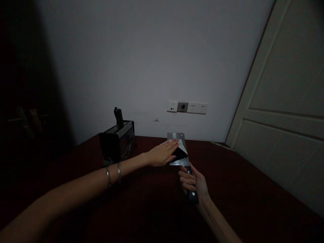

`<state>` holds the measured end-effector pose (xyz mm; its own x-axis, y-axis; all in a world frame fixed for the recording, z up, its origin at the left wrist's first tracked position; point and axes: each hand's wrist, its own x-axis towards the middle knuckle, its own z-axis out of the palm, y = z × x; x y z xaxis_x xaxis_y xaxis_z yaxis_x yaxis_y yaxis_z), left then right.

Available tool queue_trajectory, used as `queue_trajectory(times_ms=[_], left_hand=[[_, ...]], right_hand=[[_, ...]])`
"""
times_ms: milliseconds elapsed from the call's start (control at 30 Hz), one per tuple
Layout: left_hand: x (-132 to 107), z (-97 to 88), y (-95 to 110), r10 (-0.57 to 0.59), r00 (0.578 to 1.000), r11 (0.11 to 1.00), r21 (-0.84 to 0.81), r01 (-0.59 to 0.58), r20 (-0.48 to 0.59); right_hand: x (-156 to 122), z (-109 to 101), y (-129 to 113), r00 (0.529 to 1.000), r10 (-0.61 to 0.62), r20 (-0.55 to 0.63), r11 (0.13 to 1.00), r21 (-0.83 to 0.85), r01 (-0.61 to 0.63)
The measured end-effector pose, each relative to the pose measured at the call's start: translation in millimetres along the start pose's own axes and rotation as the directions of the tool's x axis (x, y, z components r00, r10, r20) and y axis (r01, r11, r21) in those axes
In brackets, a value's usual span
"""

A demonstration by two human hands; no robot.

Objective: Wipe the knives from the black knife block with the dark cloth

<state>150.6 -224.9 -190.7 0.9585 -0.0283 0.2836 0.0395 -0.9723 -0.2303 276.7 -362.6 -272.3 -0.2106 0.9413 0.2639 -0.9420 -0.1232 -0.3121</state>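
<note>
Cleaver is pointing away from you in the middle of the scene, and your right hand is curling its fingers closed around the dark handle. Your left hand is lying flat, fingers straight and unclenched, over white cloth or paper on the blade, while a dark box is standing far left.

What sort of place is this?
Probably a dim room in a home, possibly a kitchen or dining area: wall sockets, a panelled door, a knife block on a dark red tabletop.
</note>
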Motion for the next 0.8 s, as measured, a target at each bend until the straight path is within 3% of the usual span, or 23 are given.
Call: queue_trajectory(times_ms=[500, 633, 800], left_hand=[[15.1, 18.5, 33.6, -0.037, 0.996, 0.998, 0.043, 0.041, -0.086], [19.8, 21.7, 26.9, -0.043, 0.994, 0.998, 0.047, 0.048, -0.097], [19.7, 27.2, -0.6, -0.169, 0.979, 0.985, 0.012, 0.172, -0.115]], right_hand=[[0.4, -5.2, 2.2, 0.999, -0.033, -0.042, 0.995, -0.093, 0.029], [1.0, -3.9, 1.9, 0.996, -0.029, -0.083, 0.992, -0.129, 0.018], [3.0, -2.8, 6.6, 0.992, 0.008, -0.125, 0.987, -0.156, -0.027]])
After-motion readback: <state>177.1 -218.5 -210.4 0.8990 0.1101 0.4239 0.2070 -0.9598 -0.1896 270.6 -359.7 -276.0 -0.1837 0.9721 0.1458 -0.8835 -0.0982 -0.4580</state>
